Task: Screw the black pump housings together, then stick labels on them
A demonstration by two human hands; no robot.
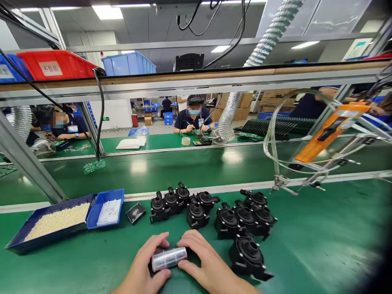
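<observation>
Both hands meet low in the middle of the view over a black pump part whose shiny silver cylinder lies between them. My left hand curls round the cylinder's left end, fingers closed on it. My right hand presses on its right end with bent fingers. One black pump housing stands just right of my right hand. Several more black pump housings sit in a cluster on the green mat beyond my hands.
A blue tray of small white pieces and a blue bin of white slips sit at the left. A small black-and-silver square piece lies beside them. An orange tool hangs at the right with clear tubing. People work at benches behind.
</observation>
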